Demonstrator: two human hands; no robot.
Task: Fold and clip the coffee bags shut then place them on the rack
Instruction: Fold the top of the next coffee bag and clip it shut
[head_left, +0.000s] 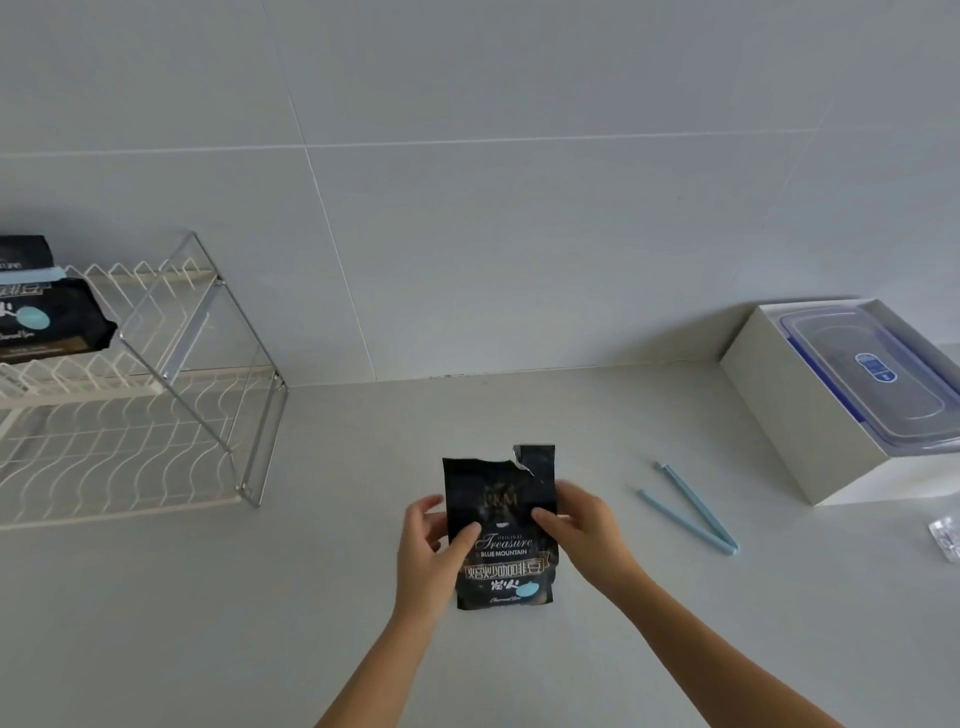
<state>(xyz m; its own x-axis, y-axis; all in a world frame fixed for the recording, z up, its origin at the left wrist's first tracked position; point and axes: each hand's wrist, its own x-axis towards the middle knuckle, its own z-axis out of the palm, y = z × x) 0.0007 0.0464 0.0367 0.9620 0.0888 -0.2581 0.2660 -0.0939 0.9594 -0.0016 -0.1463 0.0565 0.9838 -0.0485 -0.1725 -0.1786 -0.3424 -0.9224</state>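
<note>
Far to the left of the grip, a white wire rack (156, 395) is standing on the tabletop (519, 415) against the tiled wall, and a black coffee bag with a blue clip (47, 317) is already lying on its upper shelf. At the centre, the left hand (428, 551) is closing on the left edge of an open coffee bag (501, 525), with its thumb pressing on the front and its fingers curling behind. The bag is standing upright on the tabletop, its torn top edge showing jagged above both hands. The right hand (584, 525) is gripping the bag's right edge in the same way, thumb lying across the front. Just to the right of that grip, a blue sealing clip (691, 512) is lying open in a V on the tabletop, apart from the bag. Further right, a white box (795, 415) is holding a clear lidded container (872, 379).
</note>
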